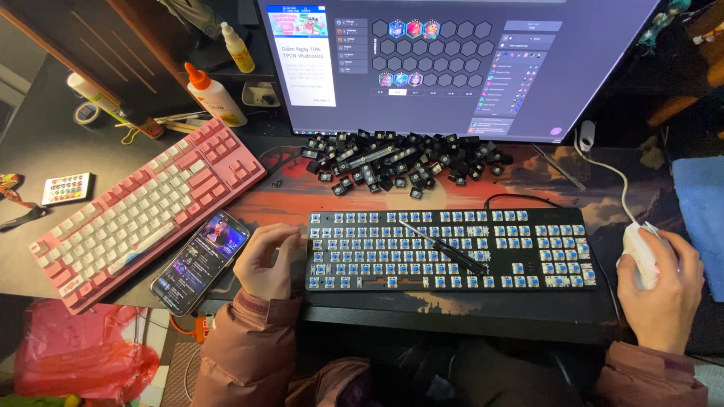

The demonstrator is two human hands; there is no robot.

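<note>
A black keyboard point(452, 250) with its keycaps off and blue switches showing lies on the desk mat in front of me. A slim screwdriver point(445, 247) lies across its middle. My left hand point(265, 262) rests at the keyboard's left edge, fingers curled against it, with nothing visibly held. My right hand point(662, 290) grips a white mouse point(639, 252) to the right of the keyboard. A heap of black keycaps point(396, 160) lies behind the keyboard, under the monitor point(460, 60).
A pink and white keyboard point(143, 211) lies slanted at the left, with a lit phone point(200, 261) beside it. Glue bottles point(215, 94), tape and a small remote point(66, 188) sit at the far left. A red bag point(83, 354) lies below the desk edge.
</note>
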